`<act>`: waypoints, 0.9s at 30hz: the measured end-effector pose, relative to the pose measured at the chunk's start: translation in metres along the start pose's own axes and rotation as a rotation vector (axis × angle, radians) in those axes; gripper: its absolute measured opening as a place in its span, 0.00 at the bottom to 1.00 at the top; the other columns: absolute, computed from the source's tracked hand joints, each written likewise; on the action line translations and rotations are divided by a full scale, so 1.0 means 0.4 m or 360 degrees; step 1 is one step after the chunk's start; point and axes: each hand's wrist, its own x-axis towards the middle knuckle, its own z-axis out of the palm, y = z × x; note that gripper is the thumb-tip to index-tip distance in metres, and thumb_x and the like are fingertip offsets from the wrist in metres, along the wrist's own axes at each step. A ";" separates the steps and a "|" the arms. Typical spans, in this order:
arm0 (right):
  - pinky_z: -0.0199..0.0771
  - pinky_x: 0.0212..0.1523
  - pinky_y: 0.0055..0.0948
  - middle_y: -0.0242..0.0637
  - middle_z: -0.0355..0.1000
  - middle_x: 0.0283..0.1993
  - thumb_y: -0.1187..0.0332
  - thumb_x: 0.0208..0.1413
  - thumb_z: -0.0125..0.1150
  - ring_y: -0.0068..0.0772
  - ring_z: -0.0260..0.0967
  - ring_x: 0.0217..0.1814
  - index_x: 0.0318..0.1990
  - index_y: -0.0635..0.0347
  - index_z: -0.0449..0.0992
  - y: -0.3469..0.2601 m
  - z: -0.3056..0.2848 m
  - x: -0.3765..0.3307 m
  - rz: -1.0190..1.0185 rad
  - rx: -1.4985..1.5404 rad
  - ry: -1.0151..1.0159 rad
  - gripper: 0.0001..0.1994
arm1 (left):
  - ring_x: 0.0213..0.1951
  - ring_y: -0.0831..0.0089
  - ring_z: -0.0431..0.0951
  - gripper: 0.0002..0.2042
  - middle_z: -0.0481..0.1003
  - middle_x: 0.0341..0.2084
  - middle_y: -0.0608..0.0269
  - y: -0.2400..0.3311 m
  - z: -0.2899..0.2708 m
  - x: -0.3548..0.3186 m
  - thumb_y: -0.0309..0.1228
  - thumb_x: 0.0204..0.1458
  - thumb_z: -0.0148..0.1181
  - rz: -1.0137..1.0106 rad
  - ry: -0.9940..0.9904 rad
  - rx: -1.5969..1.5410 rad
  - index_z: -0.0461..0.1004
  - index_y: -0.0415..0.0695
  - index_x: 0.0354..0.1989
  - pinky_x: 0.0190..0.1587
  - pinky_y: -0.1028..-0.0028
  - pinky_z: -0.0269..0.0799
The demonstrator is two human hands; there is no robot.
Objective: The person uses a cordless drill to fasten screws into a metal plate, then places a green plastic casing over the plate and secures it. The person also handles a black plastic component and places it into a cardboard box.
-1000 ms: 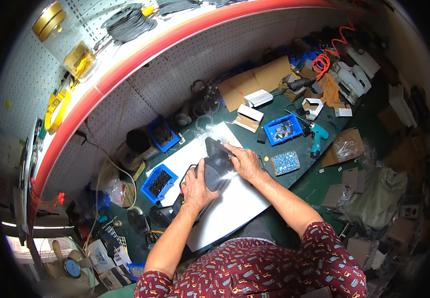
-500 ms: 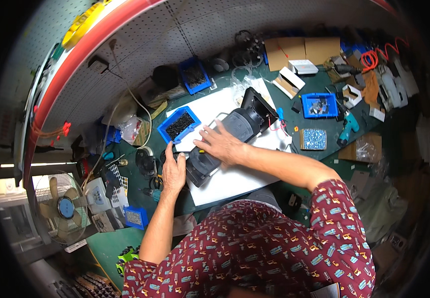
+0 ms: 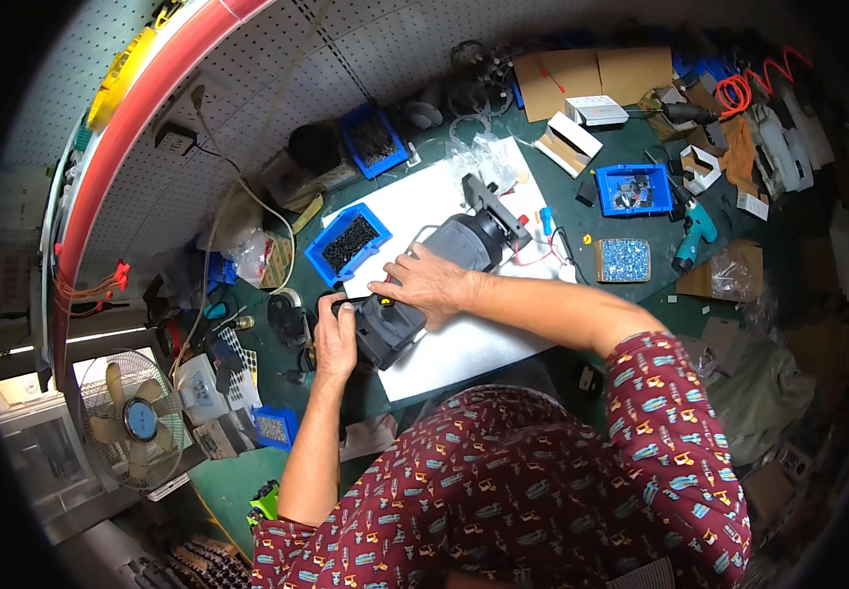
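Note:
A black cylindrical device (image 3: 461,244) with a wide plate-like end lies slantwise on a white sheet (image 3: 444,365). My right hand (image 3: 436,283) is wrapped over the middle of its body, the fingers curled round the far side. At its near left end, a blocky black part with a small yellow spot shows below my right hand. My left hand (image 3: 334,339) is beside that end, its fingers bent and closed at a dark part; what they hold is mostly hidden. Just beyond my hands stands a blue bin (image 3: 377,236) of small black screws.
Right of the sheet are a blue bin (image 3: 601,189) of small parts, a box of bluish pieces (image 3: 624,260) and a teal power drill (image 3: 694,236). Open white cartons (image 3: 569,147) lie at the back. A fan (image 3: 140,419) stands at the left, near a small blue bin (image 3: 275,427).
The device has rolled, so its wide end now shows nearly edge-on. My right hand has closed round the body, and my left fingers, formerly stretched out, have bent in.

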 end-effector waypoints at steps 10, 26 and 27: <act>0.55 0.76 0.57 0.54 0.66 0.70 0.72 0.52 0.67 0.53 0.60 0.75 0.72 0.58 0.64 -0.073 0.094 -0.133 0.0288 0.0716 0.0858 0.37 | 0.68 0.42 0.63 0.34 0.64 0.68 0.36 0.088 0.002 0.041 0.36 0.55 0.65 0.0374 0.0114 0.0665 0.63 0.35 0.69 0.72 0.51 0.56; 0.79 0.44 0.35 0.51 0.81 0.43 0.70 0.57 0.65 0.40 0.80 0.42 0.55 0.71 0.75 0.089 0.159 -0.337 0.1803 0.1259 0.1192 0.20 | 0.70 0.44 0.58 0.58 0.54 0.71 0.40 0.277 0.363 0.148 0.49 0.40 0.76 0.0501 -0.0607 0.0942 0.46 0.58 0.80 0.69 0.40 0.54; 0.79 0.41 0.37 0.50 0.81 0.37 0.69 0.57 0.65 0.41 0.81 0.38 0.49 0.71 0.77 0.104 0.159 -0.339 0.1841 0.1211 0.1070 0.16 | 0.69 0.45 0.59 0.57 0.55 0.70 0.41 0.278 0.365 0.146 0.48 0.40 0.77 0.0510 -0.0581 0.0939 0.47 0.59 0.80 0.67 0.42 0.55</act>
